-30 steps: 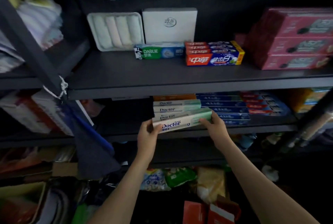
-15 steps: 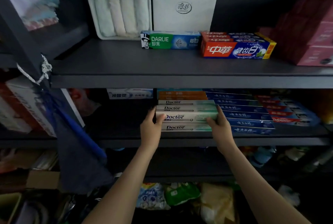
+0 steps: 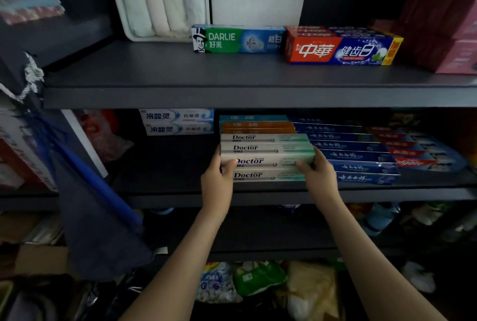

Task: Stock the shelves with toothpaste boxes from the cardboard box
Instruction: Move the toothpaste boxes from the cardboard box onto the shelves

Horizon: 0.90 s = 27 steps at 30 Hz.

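Observation:
A white-and-green Doctor toothpaste box [image 3: 267, 160] lies in a row of like boxes on the middle shelf [image 3: 258, 193]. My left hand [image 3: 218, 181] grips its left end, thumb across the front. Its right end is gripped by my right hand [image 3: 318, 175]. Another Doctor box [image 3: 265, 175] lies in front of it, and two more [image 3: 265, 142] lie behind. The cardboard box is not in view.
Blue toothpaste boxes [image 3: 356, 155] and red ones [image 3: 418, 155] lie to the right on the same shelf, white-blue ones [image 3: 178, 122] at the back left. The upper shelf [image 3: 232, 93] holds a Darlie box [image 3: 237, 39], red-blue boxes [image 3: 340, 48] and towels [image 3: 160, 3]. Bagged goods [image 3: 258, 282] lie below.
The held Doctor box has gone from tilted in front of the stack to level within the row. Both hands moved inward with it, and the view dropped toward the middle shelf.

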### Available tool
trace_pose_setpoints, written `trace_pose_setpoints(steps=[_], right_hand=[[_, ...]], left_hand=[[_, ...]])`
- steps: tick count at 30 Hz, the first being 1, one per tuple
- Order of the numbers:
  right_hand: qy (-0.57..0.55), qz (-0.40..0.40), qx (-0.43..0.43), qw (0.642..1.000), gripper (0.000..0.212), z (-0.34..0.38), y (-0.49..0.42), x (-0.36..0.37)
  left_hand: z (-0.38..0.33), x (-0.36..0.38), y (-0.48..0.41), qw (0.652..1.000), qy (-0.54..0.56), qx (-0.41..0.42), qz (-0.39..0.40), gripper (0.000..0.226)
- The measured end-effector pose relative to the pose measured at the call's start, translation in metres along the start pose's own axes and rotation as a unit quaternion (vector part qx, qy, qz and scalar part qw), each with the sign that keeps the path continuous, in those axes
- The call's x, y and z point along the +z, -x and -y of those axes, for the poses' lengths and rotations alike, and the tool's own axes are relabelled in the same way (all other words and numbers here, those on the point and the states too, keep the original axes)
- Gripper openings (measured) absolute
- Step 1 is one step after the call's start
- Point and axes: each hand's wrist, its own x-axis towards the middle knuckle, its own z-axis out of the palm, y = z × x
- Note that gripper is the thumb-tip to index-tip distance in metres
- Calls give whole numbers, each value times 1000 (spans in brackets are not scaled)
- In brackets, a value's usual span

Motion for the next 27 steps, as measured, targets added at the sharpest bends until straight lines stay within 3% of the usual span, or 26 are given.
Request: trace_pose_setpoints(steps=[10, 18, 21, 27], right_hand=[[45, -2, -39, 998, 50, -2, 4, -4], [40, -12, -50, 998, 54, 10, -14, -11], [59, -18, -64, 996, 46, 22, -28, -14], [85, -29, -76, 993, 35, 38, -53, -12]], left_hand=[[7, -2, -3, 999, -25, 34, -26, 47], [1, -2, -23, 999, -2, 38, -3, 43], [-8, -1, -42, 999, -27, 37, 7, 35], [-8, 1, -70, 997, 56, -30, 54, 18]])
